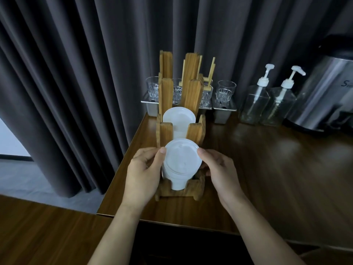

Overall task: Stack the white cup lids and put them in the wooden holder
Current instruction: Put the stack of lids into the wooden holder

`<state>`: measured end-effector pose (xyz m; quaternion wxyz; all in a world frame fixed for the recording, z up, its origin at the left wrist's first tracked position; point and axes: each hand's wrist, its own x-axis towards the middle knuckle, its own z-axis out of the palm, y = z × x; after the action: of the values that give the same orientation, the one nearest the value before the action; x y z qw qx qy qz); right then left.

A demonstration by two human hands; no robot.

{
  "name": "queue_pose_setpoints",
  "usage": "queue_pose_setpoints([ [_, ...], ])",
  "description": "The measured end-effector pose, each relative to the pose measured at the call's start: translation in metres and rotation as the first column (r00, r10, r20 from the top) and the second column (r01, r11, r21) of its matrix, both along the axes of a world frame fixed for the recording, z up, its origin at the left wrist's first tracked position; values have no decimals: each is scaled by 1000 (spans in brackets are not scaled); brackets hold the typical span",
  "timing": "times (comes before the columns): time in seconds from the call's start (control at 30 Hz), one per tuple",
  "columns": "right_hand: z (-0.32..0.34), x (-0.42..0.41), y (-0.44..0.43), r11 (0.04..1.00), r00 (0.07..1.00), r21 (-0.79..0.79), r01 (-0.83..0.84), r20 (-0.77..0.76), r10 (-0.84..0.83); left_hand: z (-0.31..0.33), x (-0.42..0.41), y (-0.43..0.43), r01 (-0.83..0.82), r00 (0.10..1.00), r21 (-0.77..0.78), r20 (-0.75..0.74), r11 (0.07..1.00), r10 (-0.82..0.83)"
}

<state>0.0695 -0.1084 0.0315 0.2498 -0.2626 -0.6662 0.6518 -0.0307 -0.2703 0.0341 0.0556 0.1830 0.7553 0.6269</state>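
A stack of white cup lids (181, 161) stands in the nearest compartment of the wooden holder (196, 131), its top lid facing me. My left hand (145, 169) grips the stack's left side, thumb on the rim. On the right side my right hand (217, 169) holds it, thumb at the upper right rim and fingers behind. A second stack of white lids (178, 116) sits in the compartment behind. The holder's taller slots further back show no lids.
The holder stands near the left edge of a dark wooden counter (267, 169). Behind it are glass tumblers (225, 90) on metal boxes, two clear pump bottles (256, 100) and a steel urn (324, 96) at the right. Grey curtains hang behind.
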Motion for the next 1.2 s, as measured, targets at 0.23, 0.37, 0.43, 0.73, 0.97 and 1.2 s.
queue_pose_setpoints([
  [0.23, -3, -2, -1, 1000, 1000, -15, 24, -1, -24, -5, -3, -1, 16, 1000, -8, 26, 1000, -16],
  [0.37, -5, -2, -2, 998, 998, 32, 47, 35, -48, -6, -1, -1, 5, 999, -19, 37, 1000, -4],
  [0.43, -5, -3, -2, 997, 998, 60, 56, 38, -58, -7, 0, -2, -6, 999, -17, 47, 1000, 6],
  [0.73, 3, -10, -4, 984, 994, 143, 103, 30, -108, -4, -1, -2, -38, 995, 5, 93, 999, 37],
  [0.97, 5, -6, -2, 978, 996, 193, 77, 19, -82, -1, 1, -2, -39, 999, -8, 9, 999, 39],
  [1.2, 8, -1, 4, 962, 998, 267, 52, 29, -63, 6, 5, 1, -77, 996, -17, -52, 997, 76],
])
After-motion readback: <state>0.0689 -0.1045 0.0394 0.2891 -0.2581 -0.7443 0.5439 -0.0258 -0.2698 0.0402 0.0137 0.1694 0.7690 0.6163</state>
